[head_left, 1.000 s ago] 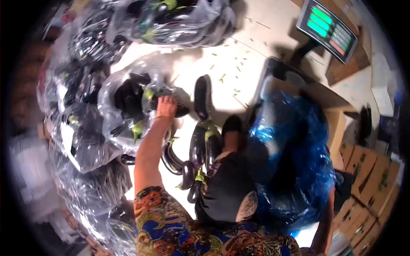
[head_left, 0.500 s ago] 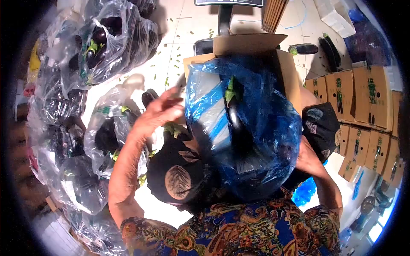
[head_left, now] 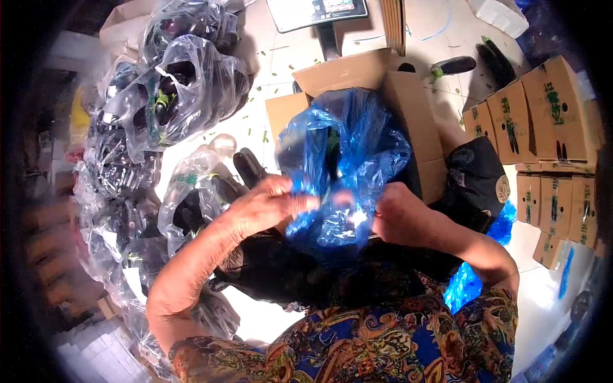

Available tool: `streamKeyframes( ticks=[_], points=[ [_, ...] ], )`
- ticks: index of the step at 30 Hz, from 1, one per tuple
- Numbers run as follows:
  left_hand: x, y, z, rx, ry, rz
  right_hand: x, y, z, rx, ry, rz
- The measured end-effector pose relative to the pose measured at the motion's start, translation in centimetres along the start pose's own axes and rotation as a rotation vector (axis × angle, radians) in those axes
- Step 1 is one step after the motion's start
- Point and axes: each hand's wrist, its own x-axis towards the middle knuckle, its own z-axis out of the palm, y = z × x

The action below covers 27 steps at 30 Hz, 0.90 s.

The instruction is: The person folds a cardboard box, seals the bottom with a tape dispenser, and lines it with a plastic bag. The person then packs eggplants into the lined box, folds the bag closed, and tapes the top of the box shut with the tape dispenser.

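Note:
A blue plastic bag (head_left: 370, 137) lines an open cardboard box (head_left: 415, 127) in front of my body. My left hand (head_left: 268, 205) pinches the bag's near left edge, and my right hand (head_left: 399, 214) is closed on its near right edge. Between them the gathered plastic hangs loosely. Through the bag's opening something dark and green shows, too covered to make out fully. Left of the box, dark eggplants (head_left: 248, 167) lie on the floor beside an open clear bag (head_left: 191, 204) that holds more eggplants.
Large clear bags of eggplants (head_left: 195, 80) line the left side. A scale display (head_left: 316, 9) stands beyond the box. Single eggplants (head_left: 454, 66) lie at the upper right, above stacked cardboard boxes (head_left: 552, 112). Green scraps dot the tiled floor.
My left hand has moved from the loose eggplants to the blue bag and closed on its edge. The bag's mouth has been drawn inward, covering the eggplant seen on top. The view has shifted.

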Motion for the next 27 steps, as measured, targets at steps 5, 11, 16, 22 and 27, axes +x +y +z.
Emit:
streamKeyframes(
  ticks=[5,11,16,22,27],
  points=[
    [0.4,0.8,-2.2,-0.615,0.279,0.216,-4.3,-0.1,-4.1,0.614,0.291,0.087],
    [2.2,-0.7,2.7,-0.231,0.066,0.009,-5.4,2.0,-2.3,0.521,0.334,0.287],
    [2.0,1.7,7.1,0.461,0.019,0.581,-1.0,3.4,0.6,0.291,0.31,-0.107],
    [1.3,7.7,4.6,0.332,0.374,0.466,-1.6,3.4,-0.6,0.361,0.061,-0.021],
    [8.5,5.3,3.8,1.414,0.383,0.661,-2.0,3.0,2.4,0.208,0.103,-0.255]
  ],
)
